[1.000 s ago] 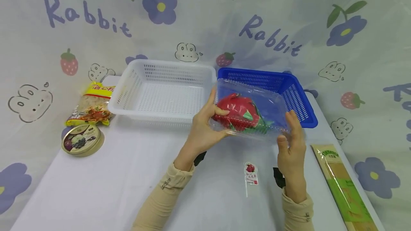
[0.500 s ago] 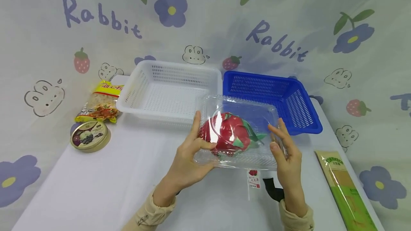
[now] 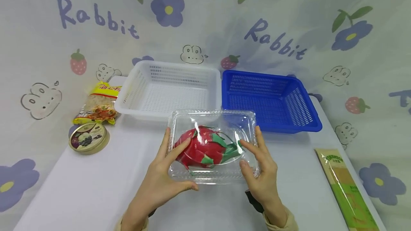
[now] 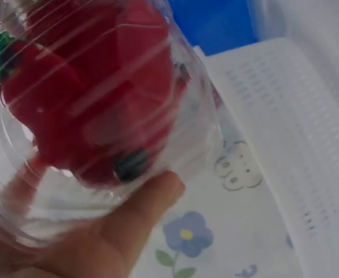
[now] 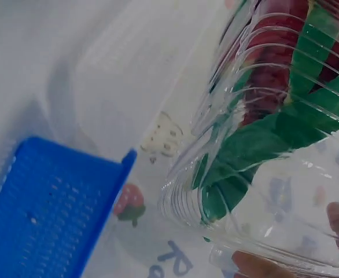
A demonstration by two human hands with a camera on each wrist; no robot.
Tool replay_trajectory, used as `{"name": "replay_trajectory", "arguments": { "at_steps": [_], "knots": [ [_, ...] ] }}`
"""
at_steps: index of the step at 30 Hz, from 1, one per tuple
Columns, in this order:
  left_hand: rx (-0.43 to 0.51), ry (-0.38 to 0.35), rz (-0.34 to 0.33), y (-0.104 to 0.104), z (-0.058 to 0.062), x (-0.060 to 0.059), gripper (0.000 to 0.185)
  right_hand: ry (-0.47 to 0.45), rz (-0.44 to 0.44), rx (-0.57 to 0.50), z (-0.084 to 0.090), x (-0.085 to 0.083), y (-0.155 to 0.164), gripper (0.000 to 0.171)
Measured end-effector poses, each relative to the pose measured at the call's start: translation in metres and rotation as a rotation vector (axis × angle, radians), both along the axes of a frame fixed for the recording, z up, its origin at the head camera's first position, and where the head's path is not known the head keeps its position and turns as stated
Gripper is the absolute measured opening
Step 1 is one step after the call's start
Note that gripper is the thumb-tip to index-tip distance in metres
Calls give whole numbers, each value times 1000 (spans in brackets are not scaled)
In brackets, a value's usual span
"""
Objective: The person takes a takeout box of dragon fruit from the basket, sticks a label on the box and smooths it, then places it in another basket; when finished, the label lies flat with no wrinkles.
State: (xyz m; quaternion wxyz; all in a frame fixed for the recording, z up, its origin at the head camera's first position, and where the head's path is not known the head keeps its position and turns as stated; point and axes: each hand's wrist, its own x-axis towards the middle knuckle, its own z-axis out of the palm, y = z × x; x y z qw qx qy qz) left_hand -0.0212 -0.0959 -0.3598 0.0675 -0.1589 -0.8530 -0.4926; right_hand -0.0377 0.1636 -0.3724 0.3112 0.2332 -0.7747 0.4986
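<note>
A white table point(image 3: 96, 188) stands before a cloth backdrop printed with rabbits, strawberries and purple flowers. Over its near middle both hands hold a clear plastic clamshell box point(image 3: 213, 145) with a red dragon fruit point(image 3: 205, 149) inside. The left hand point(image 3: 160, 181) has its thumb under the near rim and its fingers laid along the box's left side; the right hand point(image 3: 261, 174) pinches the right end, fingers on top and thumb at the edge. The wrist views show the same grip from close — the fruit's red skin and green scales pressing against the ribbed plastic.

The box is not in either container: the white basket point(image 3: 167, 90) and the blue basket point(image 3: 269, 99) behind it both hold nothing, so I judge that any sorting is at its start. Untouched at the left lie a noodle packet point(image 3: 97, 104) and a round tin point(image 3: 87, 137); at the right, a long green packet point(image 3: 346, 188).
</note>
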Motion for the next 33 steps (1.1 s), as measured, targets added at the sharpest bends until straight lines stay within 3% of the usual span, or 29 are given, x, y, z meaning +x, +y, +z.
{"name": "replay_trajectory", "arguments": {
  "at_steps": [9,19,27,33],
  "knots": [
    [-23,72,78,-6,-17,3,109,-25,9,32,-13,6,-15,50],
    [-86,13,129,-1,-31,6,110,-197,-34,153,-26,16,-15,62],
    [-78,-31,157,2,-45,10,108,-235,-57,238,-37,18,-13,65],
    [-61,-16,160,3,-56,12,109,-250,-44,256,-45,17,-11,63]
  ]
}}
